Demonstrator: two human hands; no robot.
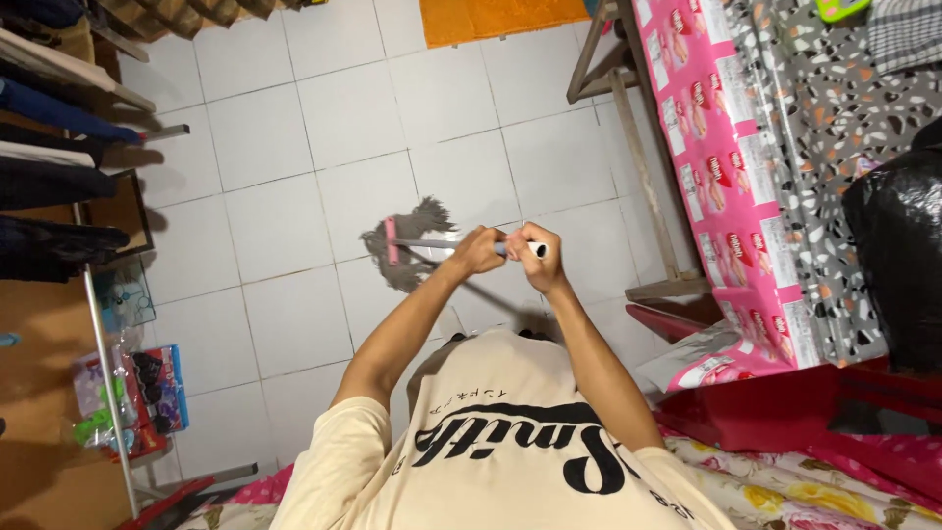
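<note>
Both my hands grip the top of a mop handle (432, 242) in front of my chest. My left hand (477, 250) is wrapped around the metal shaft just below the end. My right hand (530, 253) is closed over the pink grip with its white tip. The handle runs left and away to a pink mop head with grey strands (407, 250) spread on the white tiled floor (294, 177). I look straight down over my beige printed T-shirt (500, 442).
A table with a pink patterned cover (731, 186) and wooden legs stands at the right, a black bag (898, 255) beside it. Red plastic furniture (765, 402) sits at the lower right. Clothes hang on a rack (59, 157) at the left. An orange mat (500, 18) lies at the far end.
</note>
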